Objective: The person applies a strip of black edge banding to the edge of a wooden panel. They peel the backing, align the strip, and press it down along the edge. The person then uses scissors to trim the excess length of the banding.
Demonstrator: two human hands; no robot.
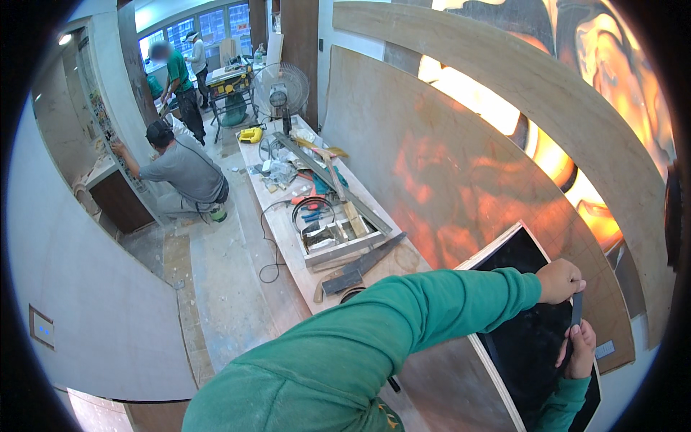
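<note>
A panel with a black face (518, 345) and pale plywood edges leans at the lower right. My left hand (561, 281), on an arm in a green sleeve stretched across the view, pinches the upper end of a narrow grey strip (576, 309) along the panel's right side. My right hand (580, 345) is below it, fingers closed round the strip's lower part, over the black face.
A long workbench (403, 259) holds tools, a yellow tool (250, 135), a wooden box (338, 248) and cables. A fan (281, 90) stands behind. A crouching co-worker (183, 173) works at the left wall; two people (180, 79) stand farther back. Large boards (446, 180) line the right.
</note>
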